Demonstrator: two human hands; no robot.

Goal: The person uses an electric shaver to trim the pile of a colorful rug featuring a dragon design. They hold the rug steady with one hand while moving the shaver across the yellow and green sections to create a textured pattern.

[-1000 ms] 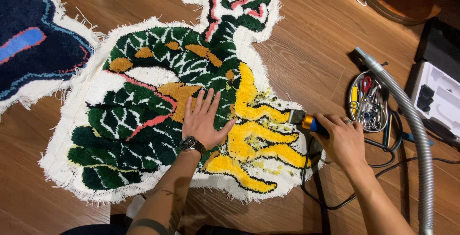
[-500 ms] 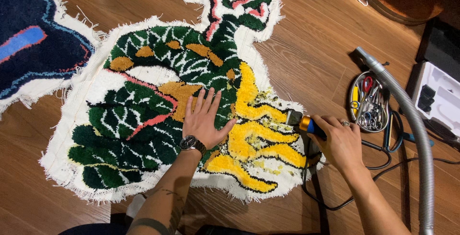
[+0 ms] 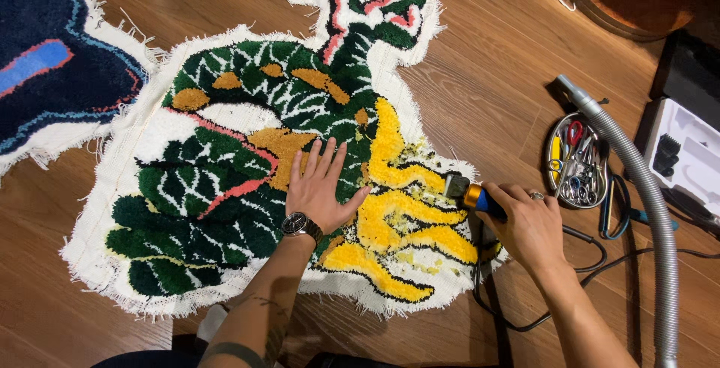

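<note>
The left hand [image 3: 321, 188] lies flat, palm down, fingers spread; the right hand [image 3: 529, 225] is curled in a closed grip, forearm extended.

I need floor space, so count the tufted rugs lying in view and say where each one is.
2. The green and yellow rug lies mid-floor under the left hand; the right hand holds a clipper at its edge. The navy rug lies top left, partly out of frame.

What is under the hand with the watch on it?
The left hand lies flat on the tufted rug, covering green, orange and yellow pile. The rug lies on the wooden floor. The exact pattern beneath the palm is hidden.
</note>
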